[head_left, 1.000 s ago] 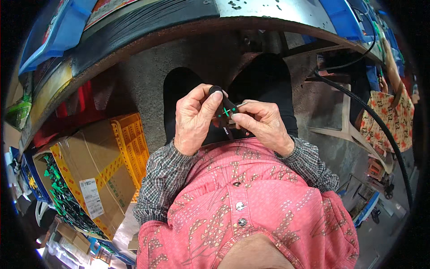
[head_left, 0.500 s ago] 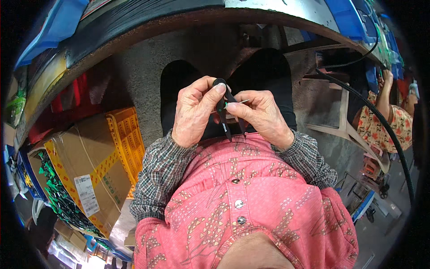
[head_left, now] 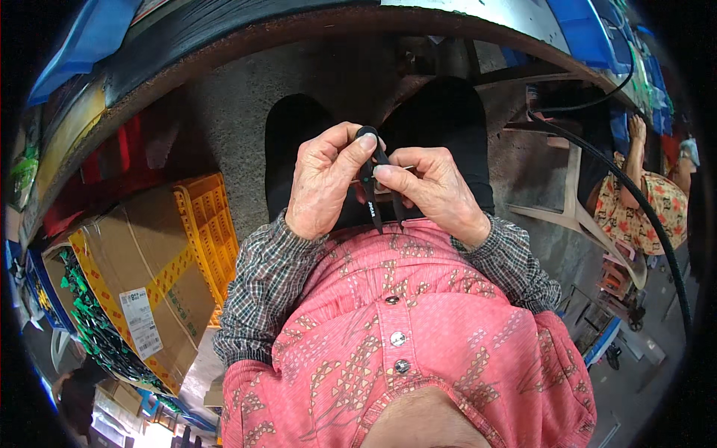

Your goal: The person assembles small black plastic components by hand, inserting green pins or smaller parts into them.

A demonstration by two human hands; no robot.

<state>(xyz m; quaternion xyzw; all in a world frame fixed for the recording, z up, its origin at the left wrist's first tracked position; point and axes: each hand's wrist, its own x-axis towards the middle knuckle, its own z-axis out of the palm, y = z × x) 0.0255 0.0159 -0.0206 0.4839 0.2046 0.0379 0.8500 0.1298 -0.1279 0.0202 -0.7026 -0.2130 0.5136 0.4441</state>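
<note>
Black tool (head_left: 370, 198): dark and smooth-looking, rounded at its head, splitting into two slim pointed legs; it is held over the lap, points toward the wearer's body.
Left hand (head_left: 326, 183): thumb and finger clamped on the rounded head of the black tool.
Right hand (head_left: 437, 183): thumb and fingertip pinched together on a thin pale pin (head_left: 408, 167) at the right side of the black tool; the pin's other end is hidden.
Shirt (head_left: 448, 299): pink, finely ribbed cloth with triangle motifs and round shiny buttons, below the black tool.
Cardboard box (head_left: 168, 243): tan and boxy, banded with yellow-and-red tape, left of the black tool; green and black pieces (head_left: 93, 317) crowd its open side.
Orange crate (head_left: 208, 231): gridded, plastic-looking, between box and black tool.
Cable (head_left: 650, 216): black, rope-textured, curving well right of the black tool.
</note>
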